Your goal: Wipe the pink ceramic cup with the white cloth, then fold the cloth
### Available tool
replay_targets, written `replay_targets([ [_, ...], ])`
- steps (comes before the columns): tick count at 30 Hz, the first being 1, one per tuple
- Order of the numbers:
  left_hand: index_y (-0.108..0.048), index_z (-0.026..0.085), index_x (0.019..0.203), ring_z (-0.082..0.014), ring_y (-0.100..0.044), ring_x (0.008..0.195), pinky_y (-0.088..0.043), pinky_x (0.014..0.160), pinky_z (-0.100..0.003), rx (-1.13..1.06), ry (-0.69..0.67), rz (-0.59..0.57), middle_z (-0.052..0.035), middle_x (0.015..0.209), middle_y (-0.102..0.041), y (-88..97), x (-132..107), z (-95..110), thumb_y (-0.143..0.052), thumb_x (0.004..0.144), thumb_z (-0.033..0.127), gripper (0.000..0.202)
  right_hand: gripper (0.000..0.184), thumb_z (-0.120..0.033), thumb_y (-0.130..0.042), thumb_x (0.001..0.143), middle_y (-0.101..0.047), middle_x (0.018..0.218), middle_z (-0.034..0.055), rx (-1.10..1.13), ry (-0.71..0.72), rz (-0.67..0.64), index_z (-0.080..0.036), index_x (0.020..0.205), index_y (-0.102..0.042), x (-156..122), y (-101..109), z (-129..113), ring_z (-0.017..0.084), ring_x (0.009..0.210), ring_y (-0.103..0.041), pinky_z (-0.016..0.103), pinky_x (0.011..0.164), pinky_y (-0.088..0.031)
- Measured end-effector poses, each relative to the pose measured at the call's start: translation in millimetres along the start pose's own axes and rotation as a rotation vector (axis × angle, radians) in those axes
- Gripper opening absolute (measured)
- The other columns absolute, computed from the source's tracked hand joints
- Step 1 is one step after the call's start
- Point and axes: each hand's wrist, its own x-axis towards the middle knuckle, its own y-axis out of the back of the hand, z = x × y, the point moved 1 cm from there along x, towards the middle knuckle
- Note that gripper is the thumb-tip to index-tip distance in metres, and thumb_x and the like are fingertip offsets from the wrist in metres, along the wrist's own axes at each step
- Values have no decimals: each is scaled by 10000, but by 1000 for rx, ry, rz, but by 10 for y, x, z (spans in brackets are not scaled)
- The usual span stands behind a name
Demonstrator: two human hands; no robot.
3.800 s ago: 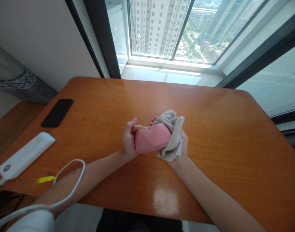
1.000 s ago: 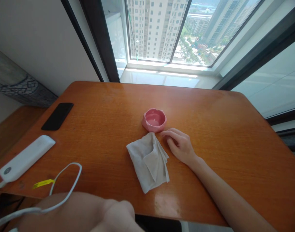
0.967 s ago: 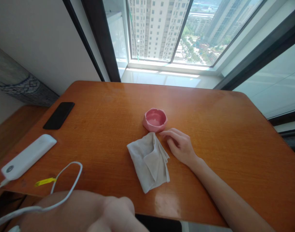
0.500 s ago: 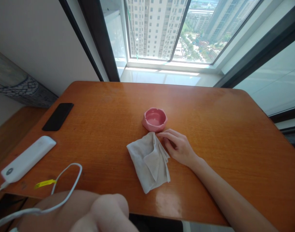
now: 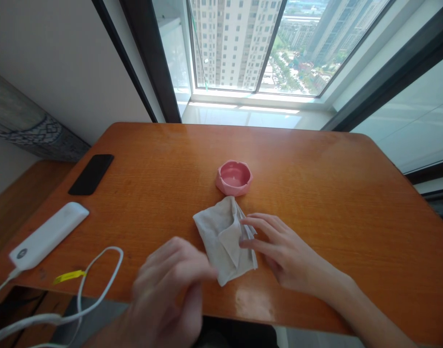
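Left hand [image 5: 166, 285] now raised over the table's near edge, blurred, fingers spread, at the lower left of a folded off-white cloth [image 5: 221, 241]; contact cannot be told. Right hand [image 5: 288, 258] shifted down from the pink ceramic ashtray [image 5: 234, 178], palm down, fingertips on the cloth's right edge. Hands apart, cloth between them, long axis pointing from just below the ashtray toward the near edge of the orange wooden table [image 5: 315, 193].

Left one of the hands [image 5: 168, 285], motion-blurred
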Motion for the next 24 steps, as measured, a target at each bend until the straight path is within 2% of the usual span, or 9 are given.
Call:
replay_targets([
  [1, -718, 298, 1229, -248, -753, 982, -606, 884, -443, 53, 32, -41, -43, 1046, -803, -136, 98, -74, -588, 1072, 236, 213, 522, 56, -541, 885, -622, 1604, 141, 2, -4, -26, -249, 1258, -741, -47, -16, -47, 370, 1511, -551, 641, 1183, -570],
  [3, -677, 255, 1378, -349, -704, 1292, -530, 1066, -567, 201, 109, -108, -114, 1371, -769, -409, 225, -216, -735, 1028, 310, 359, 402, 39, -563, 913, -611, 1624, 144, 8, -3, -18, -231, 1152, -740, -108, -54, -97, 369, 1550, -519, 631, 1210, -557],
  [4, -694, 251, 1332, -394, -662, 1380, -484, 1101, -606, 238, 119, -127, -128, 1456, -739, -527, 252, -270, -794, 1000, 342, 358, 337, 21, -579, 937, -621, 1615, 146, 13, 0, 4, -227, 1104, -734, -120, -67, -104, 365, 1545, -524, 621, 1210, -558],
  [6, -717, 246, 1146, -408, -621, 1454, -420, 1136, -611, 243, 147, -143, -116, 1510, -716, -693, 257, -333, -816, 986, 291, 194, 224, -39, -620, 994, -659, 1564, 146, 38, 4, 51, -226, 1058, -726, -102, -72, -101, 351, 1511, -556, 590, 1196, -567],
  [9, -666, 238, 1037, -308, -707, 1345, -416, 1132, -519, 120, 124, -62, -69, 1379, -781, -765, 225, -288, -737, 1013, 161, 108, 79, -176, -672, 1078, -773, 1326, 123, 114, 36, 158, -224, 1082, -735, -1, -31, -118, 282, 1283, -684, 469, 1071, -618],
  [11, -650, 245, 1085, -228, -767, 1177, -455, 1107, -443, 10, 75, 31, -32, 1243, -817, -745, 212, -193, -701, 1021, 117, 152, 89, -245, -665, 1112, -810, 1097, 76, 165, 79, 245, -218, 1122, -750, 79, -10, -172, 216, 1023, -721, 370, 903, -623],
  [13, -663, 252, 1160, -176, -778, 1068, -524, 1047, -357, -94, 37, 86, -13, 1155, -818, -719, 204, -96, -670, 1028, 87, 211, 125, -269, -649, 1128, -798, 947, 41, 199, 91, 324, -214, 1133, -761, 148, -25, -249, 178, 849, -689, 319, 775, -587],
  [17, -720, 259, 1278, -127, -782, 1049, -600, 947, -212, -241, 56, 80, -11, 1139, -804, -687, 171, -27, -590, 1062, 35, 338, 141, -285, -647, 1133, -796, 908, 38, 286, 50, 435, -208, 1087, -755, 225, -144, -375, 163, 790, -693, 297, 728, -576],
  [24, -753, 294, 1367, -147, -796, 1056, -618, 941, -228, -333, 128, -54, -15, 1195, -833, -689, 58, -156, -616, 1115, 122, 335, 56, -263, -703, 1102, -790, 836, 19, 322, 40, 482, -241, 1126, -749, 222, -276, -347, 171, 701, -692, 322, 656, -561],
])
